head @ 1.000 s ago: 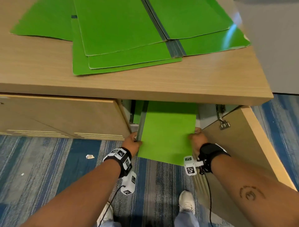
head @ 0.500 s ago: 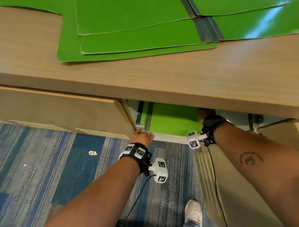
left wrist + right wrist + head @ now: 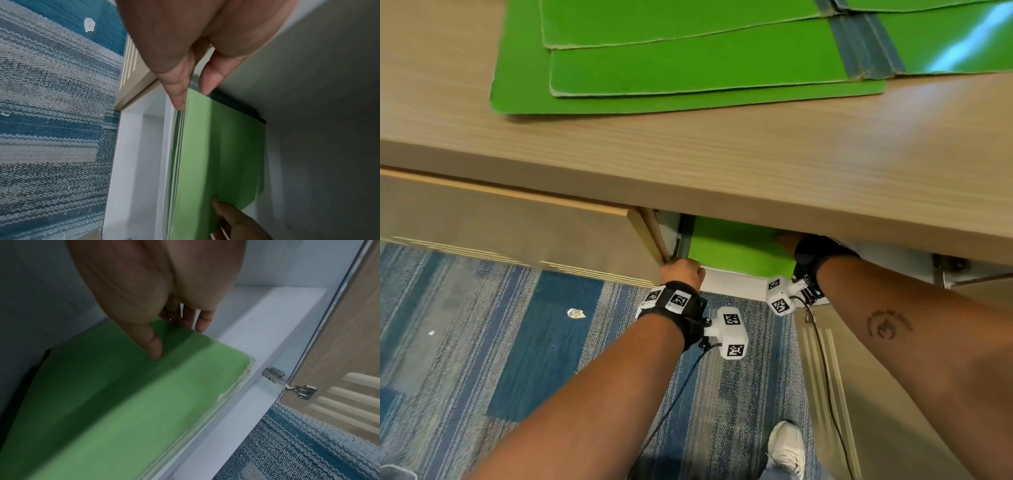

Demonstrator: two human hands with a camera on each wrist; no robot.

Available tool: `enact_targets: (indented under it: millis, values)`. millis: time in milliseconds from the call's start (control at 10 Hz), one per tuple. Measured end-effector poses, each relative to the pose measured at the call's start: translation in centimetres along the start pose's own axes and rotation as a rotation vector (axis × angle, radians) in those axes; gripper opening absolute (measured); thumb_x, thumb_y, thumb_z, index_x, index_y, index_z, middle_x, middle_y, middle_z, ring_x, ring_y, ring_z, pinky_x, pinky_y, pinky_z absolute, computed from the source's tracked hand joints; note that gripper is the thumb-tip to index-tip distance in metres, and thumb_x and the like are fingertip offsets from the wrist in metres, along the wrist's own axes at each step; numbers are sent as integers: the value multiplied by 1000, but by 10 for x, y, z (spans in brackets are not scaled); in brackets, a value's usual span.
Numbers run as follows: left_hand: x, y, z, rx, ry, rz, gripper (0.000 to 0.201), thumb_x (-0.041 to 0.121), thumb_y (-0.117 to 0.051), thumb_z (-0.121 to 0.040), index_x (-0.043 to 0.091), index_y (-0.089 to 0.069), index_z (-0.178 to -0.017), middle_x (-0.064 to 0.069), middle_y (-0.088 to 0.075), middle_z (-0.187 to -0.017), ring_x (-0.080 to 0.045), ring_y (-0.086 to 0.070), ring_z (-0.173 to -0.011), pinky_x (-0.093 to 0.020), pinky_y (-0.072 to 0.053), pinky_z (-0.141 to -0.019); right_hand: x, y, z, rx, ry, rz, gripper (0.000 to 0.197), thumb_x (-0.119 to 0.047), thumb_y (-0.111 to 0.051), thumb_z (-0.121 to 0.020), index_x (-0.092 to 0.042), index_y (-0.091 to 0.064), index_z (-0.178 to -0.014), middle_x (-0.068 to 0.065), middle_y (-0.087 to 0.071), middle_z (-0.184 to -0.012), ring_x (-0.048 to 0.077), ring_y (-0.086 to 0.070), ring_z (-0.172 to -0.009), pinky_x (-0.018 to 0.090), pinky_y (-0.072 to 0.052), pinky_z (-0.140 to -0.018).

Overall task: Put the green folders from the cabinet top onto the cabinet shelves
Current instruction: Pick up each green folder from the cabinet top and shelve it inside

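Observation:
Several green folders [image 3: 688, 68] lie overlapped on the wooden cabinet top [image 3: 688, 154]. Below it, another green folder [image 3: 736, 246] lies flat on a stack inside the open white shelf [image 3: 257, 321]. My left hand [image 3: 683, 272] is at the shelf's front left corner. Its straight forefinger and thumb touch the front edge of the green folder [image 3: 222, 146] in the left wrist view. My right hand [image 3: 789, 241] reaches inside under the top. Its thumb rests on the green folder [image 3: 123, 394], and its straight fingers lie past the right edge.
The right cabinet door [image 3: 893, 411] stands open beside my right forearm, with its hinge [image 3: 287, 382] at the shelf front. The left door [image 3: 500, 222] is closed. Blue striped carpet with a paper scrap [image 3: 576, 312] lies below, and a white shoe [image 3: 786, 445] stands near the door.
The folder, half out of the cabinet a second ago and held by both hands, has slid in onto the shelf. My right hand went in with it; my left hand stayed at the front edge.

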State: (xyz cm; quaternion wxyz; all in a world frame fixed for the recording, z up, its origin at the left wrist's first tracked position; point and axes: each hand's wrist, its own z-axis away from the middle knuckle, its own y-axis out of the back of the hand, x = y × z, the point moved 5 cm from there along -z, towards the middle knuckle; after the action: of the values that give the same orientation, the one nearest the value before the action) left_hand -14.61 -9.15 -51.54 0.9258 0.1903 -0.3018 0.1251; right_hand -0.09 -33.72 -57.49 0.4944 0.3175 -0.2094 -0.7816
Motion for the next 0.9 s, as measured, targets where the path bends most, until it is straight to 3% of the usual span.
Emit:
enact_targets:
  millis: [100,200,300,400,500,600,700,800,900]
  values:
    - [-1,3,-5,53,-113,-134,36,31,-38,-101,8,-66,-101,-9,-67,-101,-26,-62,-97,-23,-41,-75,-8,-3,11,-71,36,17,46,-28,-50,-98,-26,-41,-144,6,-41,-150,29,-41,-135,39,-37,-110]
    - [-10,-5,-1,-32,99,373,31,6,-46,-95,-7,-54,-123,-8,-59,-86,-19,-59,-76,-28,-48,-84,5,-8,-14,-15,71,89,54,-19,-60,-93,-28,-42,-143,6,-44,-149,27,-47,-131,41,-42,-106]
    - [-16,-5,14,-29,181,467,35,2,-63,-85,1,-53,-119,-10,-60,-83,-23,-61,-77,-29,-51,-80,-20,2,35,0,10,70,47,-24,-45,-99,-6,-41,-142,17,-42,-148,31,-42,-134,37,-35,-109]
    - [-17,2,57,-52,163,288,52,5,-68,-82,1,-48,-130,-17,-62,-121,-33,-58,-115,-38,-43,-103,-52,15,127,22,-44,-220,45,-19,-32,-105,7,-36,-141,21,-36,-150,30,-35,-138,23,-27,-103]
    - [-5,9,88,-94,99,255,60,2,-67,-83,0,-42,-138,-14,-54,-134,-31,-52,-123,-37,-36,-108,-60,21,173,7,-36,-83,48,-34,-37,-101,1,-56,-127,20,-55,-133,31,-51,-125,28,-40,-99]
    - [16,22,124,-98,81,294,57,1,-67,-82,1,-44,-135,-24,-53,-134,-36,-53,-122,-45,-36,-110,-75,41,220,100,88,39,42,-38,-44,-97,-1,-61,-86,17,-63,-90,33,-61,-104,29,-44,-77]
    - [39,38,157,-116,44,275,50,16,-73,-69,4,-57,-115,-36,-48,-131,-53,-50,-116,-58,-40,-100,-90,53,276,119,167,-30,45,-34,-51,-95,2,-54,-121,20,-59,-123,33,-55,-116,31,-44,-90]
    - [49,51,165,-104,10,252,66,25,-71,-60,-5,-56,-116,-35,-50,-127,-52,-51,-114,-57,-43,-97,-106,68,327,75,237,-24,60,-34,-52,-94,-6,-37,-145,12,-41,-149,26,-42,-135,29,-36,-108]
    - [71,71,187,-114,-69,271,72,27,-69,-56,-9,-55,-117,-33,-63,-102,-47,-61,-93,-52,-48,-81,-122,73,366,-4,297,27,54,-34,-55,-92,-11,-47,-139,7,-49,-144,23,-47,-131,27,-37,-107]
